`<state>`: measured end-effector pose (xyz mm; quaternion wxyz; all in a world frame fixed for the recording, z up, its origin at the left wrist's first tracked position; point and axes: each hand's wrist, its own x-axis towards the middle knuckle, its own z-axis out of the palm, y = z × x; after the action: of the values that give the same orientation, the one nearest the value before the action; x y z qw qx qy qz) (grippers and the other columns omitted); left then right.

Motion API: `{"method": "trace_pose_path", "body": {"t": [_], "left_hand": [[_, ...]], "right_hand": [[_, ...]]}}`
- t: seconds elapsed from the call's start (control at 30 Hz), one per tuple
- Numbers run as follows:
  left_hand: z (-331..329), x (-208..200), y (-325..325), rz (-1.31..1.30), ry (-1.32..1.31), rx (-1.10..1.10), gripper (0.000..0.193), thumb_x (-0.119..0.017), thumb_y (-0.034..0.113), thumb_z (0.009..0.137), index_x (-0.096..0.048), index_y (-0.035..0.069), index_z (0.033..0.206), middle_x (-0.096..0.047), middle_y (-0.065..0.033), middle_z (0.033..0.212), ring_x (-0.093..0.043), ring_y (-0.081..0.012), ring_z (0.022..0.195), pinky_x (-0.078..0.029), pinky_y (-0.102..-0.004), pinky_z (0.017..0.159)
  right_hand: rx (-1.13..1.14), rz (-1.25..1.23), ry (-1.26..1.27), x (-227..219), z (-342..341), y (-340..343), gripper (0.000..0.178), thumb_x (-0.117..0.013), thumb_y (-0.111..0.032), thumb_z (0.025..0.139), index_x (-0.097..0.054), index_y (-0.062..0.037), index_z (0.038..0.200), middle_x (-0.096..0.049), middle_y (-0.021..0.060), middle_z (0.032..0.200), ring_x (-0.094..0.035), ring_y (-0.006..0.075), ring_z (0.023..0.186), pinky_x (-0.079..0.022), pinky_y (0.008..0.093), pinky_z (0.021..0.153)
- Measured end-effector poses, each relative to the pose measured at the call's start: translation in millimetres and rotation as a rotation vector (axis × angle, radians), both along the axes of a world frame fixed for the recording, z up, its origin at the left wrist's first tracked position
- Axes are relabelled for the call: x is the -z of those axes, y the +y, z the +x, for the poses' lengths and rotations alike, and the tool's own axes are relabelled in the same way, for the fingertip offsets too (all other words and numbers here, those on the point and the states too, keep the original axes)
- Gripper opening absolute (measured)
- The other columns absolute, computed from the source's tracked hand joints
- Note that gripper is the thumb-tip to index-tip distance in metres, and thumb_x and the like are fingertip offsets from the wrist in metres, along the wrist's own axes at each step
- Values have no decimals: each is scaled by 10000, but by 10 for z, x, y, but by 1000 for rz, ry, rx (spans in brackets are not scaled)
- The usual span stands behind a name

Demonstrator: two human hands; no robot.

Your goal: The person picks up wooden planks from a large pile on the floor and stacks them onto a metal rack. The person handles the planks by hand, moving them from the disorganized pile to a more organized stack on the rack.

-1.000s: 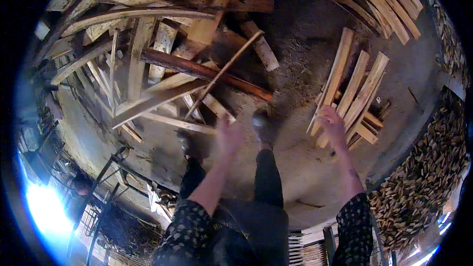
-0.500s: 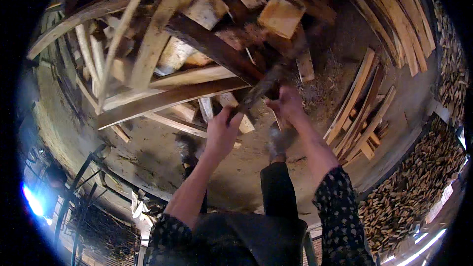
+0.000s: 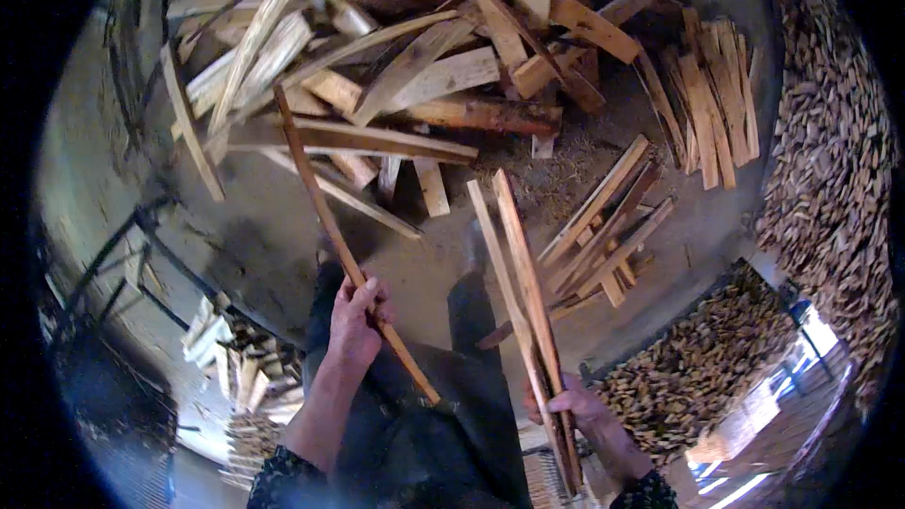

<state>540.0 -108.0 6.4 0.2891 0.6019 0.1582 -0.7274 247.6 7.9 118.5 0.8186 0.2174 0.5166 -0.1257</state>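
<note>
A person in dark patterned sleeves holds a slim brown stick slantwise above the floor, the left hand closed around it below its middle. The right hand has its thumb pressed across two pale wooden strips near their lower ends; the strips meet at the grip and splay apart at the top. The fingers behind the wood are largely hidden, so how firmly they wrap around is hard to say.

Lengths held this far off centre would likely tip toward the long end; a hold nearer the middle, with the strips laid flat together, should keep them steadier and spare the palms splinters.

Just beyond the strips, a small stack of strips lies on the floor, with a standing bundle toward its far right corner. A tangled heap of boards spreads along the far edge, and cut wood pieces mass past the right edge. No label or writing can be read on the wood.
</note>
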Motion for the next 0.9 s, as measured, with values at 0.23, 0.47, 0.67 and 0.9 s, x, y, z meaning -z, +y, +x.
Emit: {"method": "trace_pose_path", "body": {"t": [0.23,0.47,0.67,0.9], "left_hand": [[69,-307,530,-13,128,-295,223,-544,232,828,-462,145,1017,-550,-20,940,-506,-124,777,-435,-272,613],[806,-602,681,-83,-43,-790,249,-594,339,785,-496,163,931,-539,1,874,-514,-134,745,-411,-258,557],[1929,-466,1230,-60,-240,-1165,156,-526,322,838,-488,170,835,-536,-13,811,-467,-134,632,-369,-232,476],[2530,-592,1963,82,-413,-1584,187,-508,315,845,-471,132,845,-523,-28,828,-464,-155,665,-362,-246,506]], "right_hand": [[-527,-184,-7,38,912,-815,484,-636,-156,571,-494,2,1006,-547,62,819,-540,146,744,-442,260,686],[-1320,-1020,74,353,2235,-1609,546,-667,-181,575,-495,-30,1072,-593,109,898,-566,189,814,-445,303,756],[-1563,-1242,50,771,3714,-1973,436,-638,-106,590,-534,-11,1002,-602,88,820,-570,160,747,-449,294,706],[-1951,-1593,-286,1126,6179,-1425,422,-589,-260,595,-533,-59,962,-598,173,793,-574,349,751,-452,424,668]]}}
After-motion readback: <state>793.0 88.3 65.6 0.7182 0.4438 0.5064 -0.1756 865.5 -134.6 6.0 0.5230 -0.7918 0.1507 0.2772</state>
